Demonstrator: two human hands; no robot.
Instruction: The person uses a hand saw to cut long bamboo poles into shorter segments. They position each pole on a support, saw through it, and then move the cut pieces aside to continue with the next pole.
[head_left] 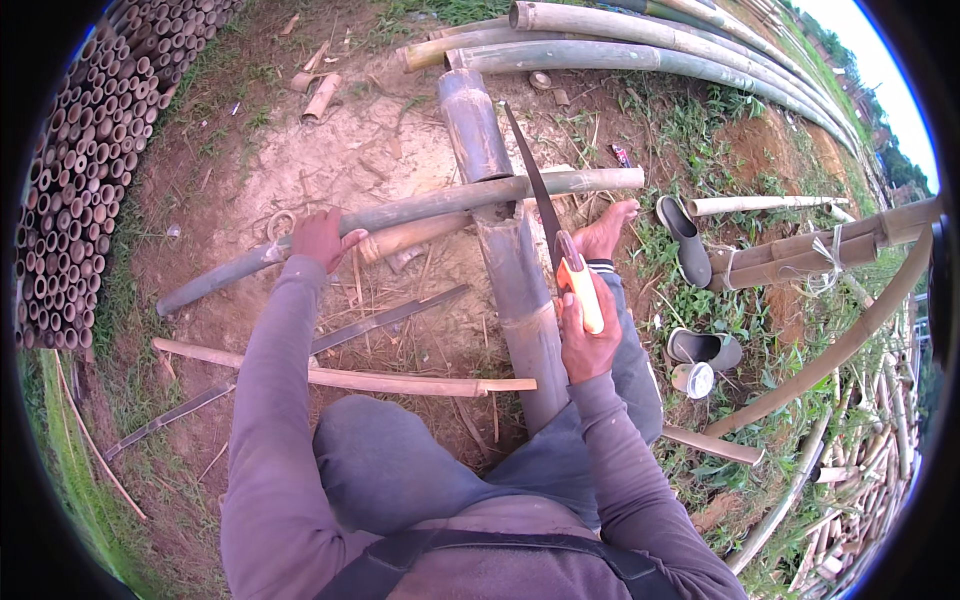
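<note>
A long greenish-grey bamboo pole (pixel 430 209) lies crosswise in a notch of a thick dark bamboo trunk (pixel 515 265) on the ground. My left hand (pixel 322 241) is closed over the pole, left of the trunk, with the thumb pointing right. In my right hand (pixel 587 340) is a handsaw (pixel 538 185), gripped by its orange and yellow handle. Its dark blade points up and away, passing beside the pole just right of the notch; whether the teeth touch the pole I cannot tell. My bare right foot (pixel 608 230) rests close to the pole's right end.
A shorter bamboo piece (pixel 420 236) lies under the pole. Split strips (pixel 420 384) lie near my knees. Cut bamboo tubes (pixel 95 170) are stacked at far left, long poles (pixel 640 55) at the back. Clogs (pixel 686 240), a white cup (pixel 692 379) and tied bamboo (pixel 790 262) are at right.
</note>
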